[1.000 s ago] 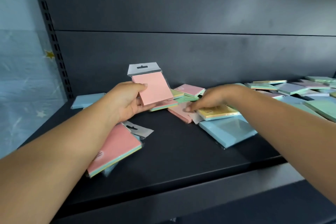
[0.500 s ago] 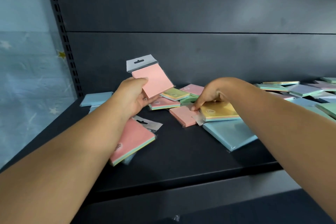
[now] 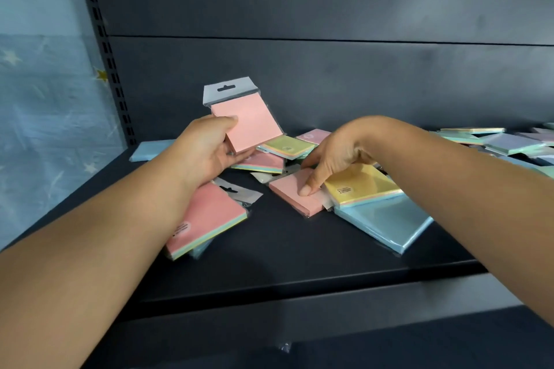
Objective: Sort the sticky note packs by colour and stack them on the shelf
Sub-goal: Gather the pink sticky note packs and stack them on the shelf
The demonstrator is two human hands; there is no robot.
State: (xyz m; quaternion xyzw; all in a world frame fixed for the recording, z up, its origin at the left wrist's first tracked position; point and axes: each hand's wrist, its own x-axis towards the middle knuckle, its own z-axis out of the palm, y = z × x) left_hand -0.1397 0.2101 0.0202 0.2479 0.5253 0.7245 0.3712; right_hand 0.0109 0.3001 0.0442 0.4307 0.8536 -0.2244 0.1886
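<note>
Dark shelf [image 3: 299, 252] spans the view, its back panel [image 3: 329, 75] behind; packs lie scattered on it from centre to far right.

Large blue pack [image 3: 386, 220] lies flat at right of centre, partly under the yellow-topped pack [image 3: 362, 186]. Large pink-topped pack [image 3: 207, 219] lies near the left forearm, grey hang tab toward the back, a bluish pack edge showing beneath it.

Left hand [image 3: 207, 150] holds a pink pack [image 3: 248, 126] raised and tilted above the shelf: thumb on its front face, fingers curled behind, pinching the lower left corner. Grey hang tab at its top.

Right hand [image 3: 332, 156] rests over a small pink pack [image 3: 295, 196] lying flat on the shelf, just beside the yellow-topped pack. Thumb presses on its top; fingertips sit at its far edge. Whether it is lifted cannot be told.

Green-topped pack [image 3: 287, 145] lies between the hands, further back. A pale blue pack [image 3: 147, 150] lies alone at far left.
</note>
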